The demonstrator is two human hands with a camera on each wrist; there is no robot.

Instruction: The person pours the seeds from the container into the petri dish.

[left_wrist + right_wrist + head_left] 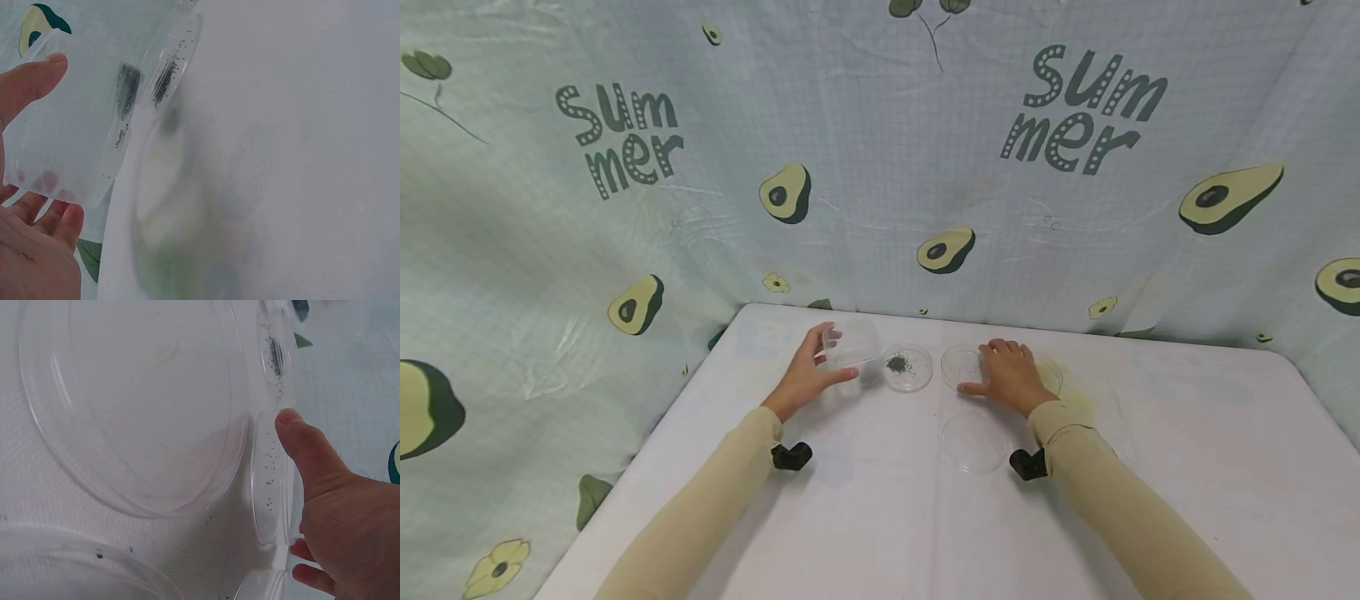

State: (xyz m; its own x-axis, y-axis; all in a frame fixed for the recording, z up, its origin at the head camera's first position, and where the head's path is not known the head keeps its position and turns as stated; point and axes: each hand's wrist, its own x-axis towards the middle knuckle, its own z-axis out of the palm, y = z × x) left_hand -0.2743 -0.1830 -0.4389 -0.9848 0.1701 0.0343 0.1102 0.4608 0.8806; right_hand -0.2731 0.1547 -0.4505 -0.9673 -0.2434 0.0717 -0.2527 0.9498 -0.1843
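My left hand (pixel 805 377) holds a clear, box-like plastic container (pixel 852 343) above the table, with the thumb on one side and the fingers on the other. Dark grains show along the container's edge in the left wrist view. Just right of it, a clear petri dish (pixel 908 368) carries a small dark pile of grains with loose specks around. My right hand (pixel 1011 377) is over a second petri dish (pixel 958 367), gripping it with thumb and fingers at opposite parts of the rim. Scattered dark specks lie in this dish (pixel 269 481).
Nearer to me lies another clear round dish (pixel 973 443). A yellowish clear dish (pixel 1051 377) is partly hidden behind my right hand. The white table (pixel 850 533) meets a hanging sheet (pixel 865 208) printed with avocados at the back.
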